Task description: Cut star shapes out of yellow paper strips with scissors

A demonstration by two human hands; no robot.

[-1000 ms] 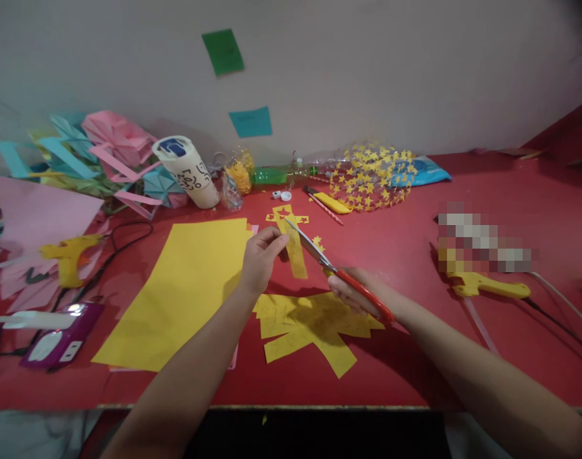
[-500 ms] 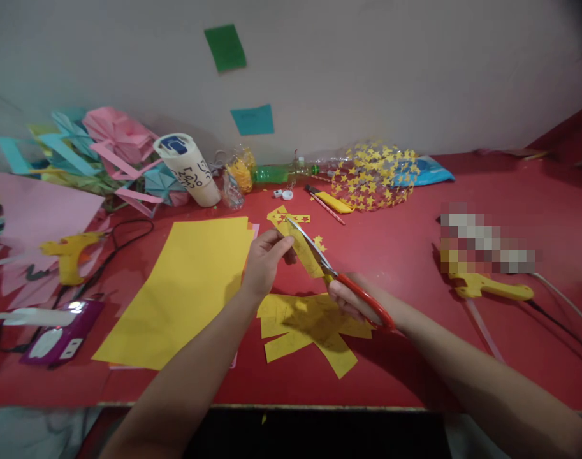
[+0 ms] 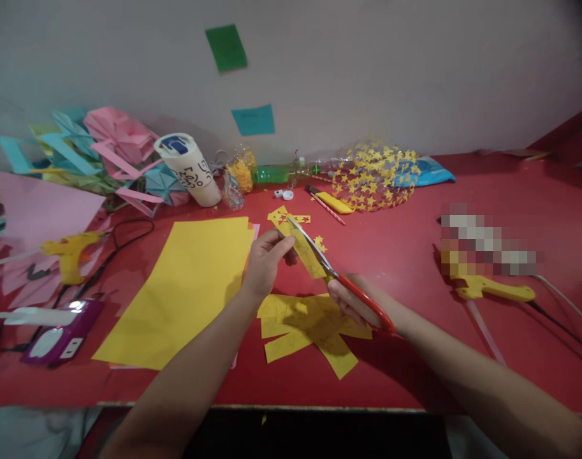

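My left hand (image 3: 268, 258) pinches a narrow yellow paper strip (image 3: 308, 256) near its upper end. Red-handled scissors (image 3: 367, 301) are held in my right hand (image 3: 350, 299), their blades pointing up and left along the strip's right edge. Below the hands lie several overlapping yellow paper pieces (image 3: 291, 344) with faint marks. Small cut yellow stars (image 3: 319, 243) rest just beyond the blades. Behind the strip is a yellow scrap with star-shaped holes (image 3: 298, 218). A stack of yellow sheets (image 3: 185, 287) lies left of my left hand.
Yellow glue guns lie at left (image 3: 71, 255) and right (image 3: 496, 288). A purple power bank-like box (image 3: 64, 338) sits front left. Along the wall are a white cup (image 3: 190, 169), green bottle (image 3: 271, 173), yellow cutter (image 3: 336, 203), star-covered clear ball (image 3: 377, 177) and folded paper decorations (image 3: 118, 137).
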